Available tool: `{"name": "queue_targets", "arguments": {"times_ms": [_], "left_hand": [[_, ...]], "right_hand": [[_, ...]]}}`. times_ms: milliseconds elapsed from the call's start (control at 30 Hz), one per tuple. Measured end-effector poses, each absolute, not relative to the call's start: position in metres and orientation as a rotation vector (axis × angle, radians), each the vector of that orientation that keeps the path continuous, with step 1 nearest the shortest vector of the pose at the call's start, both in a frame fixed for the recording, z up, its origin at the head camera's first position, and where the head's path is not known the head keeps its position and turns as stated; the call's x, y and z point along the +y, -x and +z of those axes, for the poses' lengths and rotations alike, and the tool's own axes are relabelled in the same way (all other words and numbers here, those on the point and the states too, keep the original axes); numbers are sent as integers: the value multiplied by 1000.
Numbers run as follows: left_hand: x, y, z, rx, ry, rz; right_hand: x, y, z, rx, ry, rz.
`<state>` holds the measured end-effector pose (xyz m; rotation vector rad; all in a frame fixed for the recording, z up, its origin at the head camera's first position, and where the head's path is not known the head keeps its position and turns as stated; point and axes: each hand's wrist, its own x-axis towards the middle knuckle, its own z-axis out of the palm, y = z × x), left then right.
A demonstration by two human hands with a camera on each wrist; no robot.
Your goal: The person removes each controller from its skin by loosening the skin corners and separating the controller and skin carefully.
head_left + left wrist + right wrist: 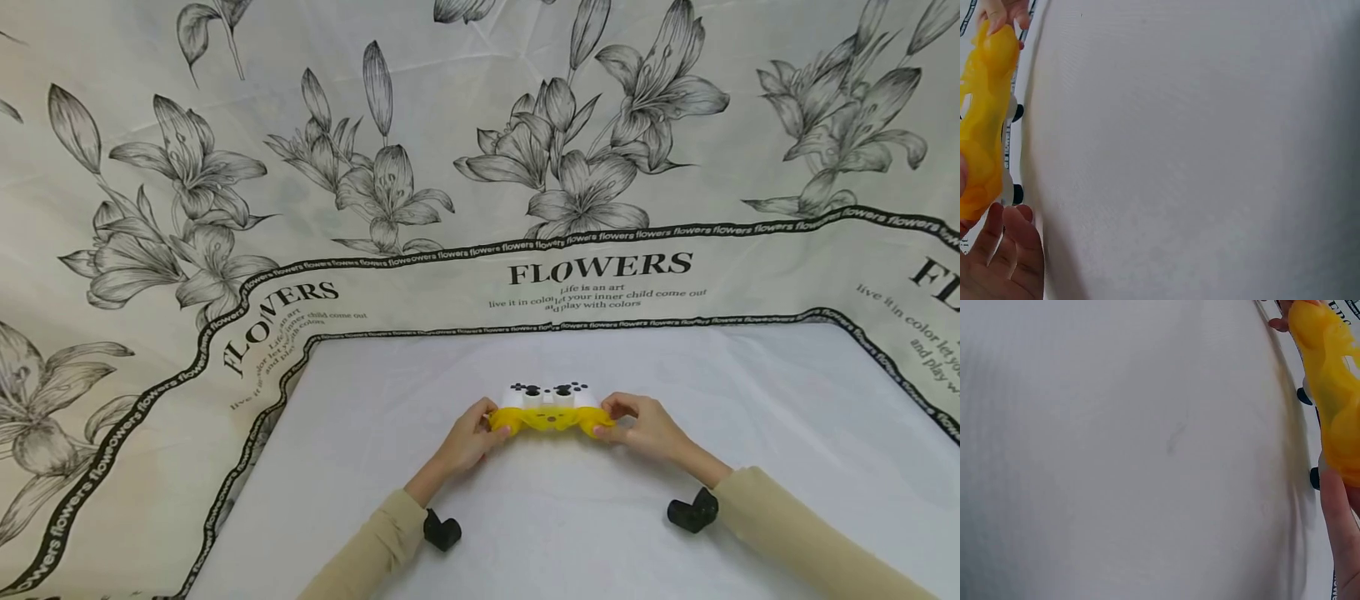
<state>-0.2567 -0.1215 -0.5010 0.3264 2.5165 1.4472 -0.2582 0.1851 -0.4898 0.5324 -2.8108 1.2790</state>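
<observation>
A white game controller (pixel 548 401) with black thumbsticks and buttons sits level between the two hands in the head view. A yellow rubbery cover (pixel 555 419) wraps its lower part and both handles. My left hand (pixel 467 440) pinches the left handle, thumb on the near side. The right handle is held likewise by my right hand (pixel 648 427). From the left wrist, the yellow cover (pixel 985 125) runs along the left edge, with left-hand fingers (pixel 1025 250) just below it. In the right wrist view, the cover (pixel 1332 375) is at upper right, cut off by the frame.
A white cloth (pixel 570 517) covers the table. Behind it hangs a cream fabric (pixel 420 292) printed with flowers and lettering. Black wrist devices (pixel 442 530) show beside both beige sleeves (pixel 810 533).
</observation>
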Motion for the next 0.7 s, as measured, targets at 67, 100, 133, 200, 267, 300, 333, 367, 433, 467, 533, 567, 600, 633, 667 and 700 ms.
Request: {"name": "queue_targets", "arguments": {"times_ms": [67, 100, 133, 200, 267, 300, 333, 367, 433, 467, 533, 567, 600, 633, 667, 700], "left_hand": [[-121, 257, -499, 2523, -333, 1441], [-121, 257, -498, 2528, -333, 1439], [-121, 257, -497, 2535, -336, 1440], [-120, 257, -494, 2545, -339, 1444], [-120, 257, -492, 2551, -340, 1449], [-120, 257, -490, 2556, -344, 1452], [-119, 257, -489, 2558, -342, 1455], [-119, 257, -487, 2557, -336, 1454], [-119, 257, -485, 2555, -323, 1450], [-119, 257, -485, 2556, -316, 1445], [-120, 256, -485, 2541, -306, 1453], [-120, 256, -486, 2536, -300, 1452], [-119, 256, -487, 2529, -295, 1453], [-120, 256, -488, 2525, -289, 1452], [-120, 255, -489, 2526, -291, 1450], [-120, 255, -489, 2525, -290, 1451]], "right_hand": [[186, 259, -489, -2798, -540, 1271], [186, 259, -489, -2792, -554, 1268], [186, 259, -488, -2784, -568, 1267], [187, 260, -488, -2778, -597, 1271], [186, 260, -488, -2768, -618, 1280], [186, 260, -488, -2763, -626, 1280], [185, 260, -487, -2756, -630, 1286], [185, 260, -487, -2751, -633, 1291], [184, 260, -487, -2743, -636, 1300], [184, 259, -486, -2741, -641, 1306], [184, 258, -486, -2749, -643, 1335], [184, 258, -487, -2753, -646, 1344], [184, 257, -487, -2763, -649, 1361], [184, 257, -488, -2770, -651, 1381], [184, 256, -489, -2778, -652, 1399], [183, 256, -490, -2786, -647, 1421]]}}
